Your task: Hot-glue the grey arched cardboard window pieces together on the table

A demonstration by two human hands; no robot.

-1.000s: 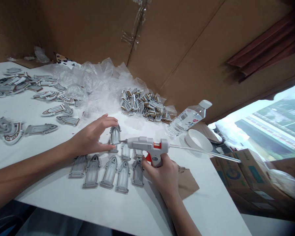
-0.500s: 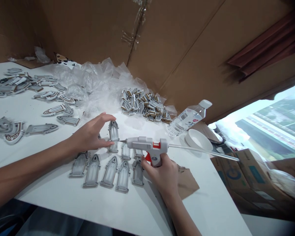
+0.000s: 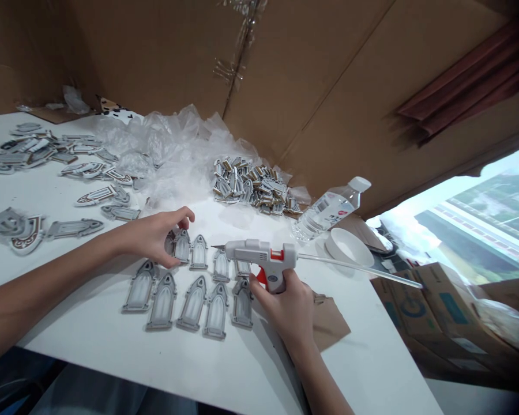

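Observation:
My right hand [image 3: 288, 305] grips a white hot glue gun [image 3: 259, 259] with a red trigger. Its nozzle points left, and a long clear glue stick sticks out of its back. My left hand [image 3: 153, 236] curves around a small grey arched window piece [image 3: 182, 246], thumb and fingers apart on either side of it. Just right of that hand another arched piece [image 3: 199, 252] lies flat, close to the nozzle tip. A front row of similar pieces, including a window piece [image 3: 193, 302], lies nearer to me.
A heap of arched pieces [image 3: 255, 184] sits at the back beside crumpled clear plastic bags [image 3: 168, 144]. More loose pieces [image 3: 95, 196] spread over the left. On the right are a water bottle [image 3: 331, 207], a white bowl [image 3: 349, 246] and a cardboard scrap [image 3: 331, 323].
My left hand has moved left and down, leaving one arched piece flat on the table and coming around its left neighbour. The glue gun has hardly moved.

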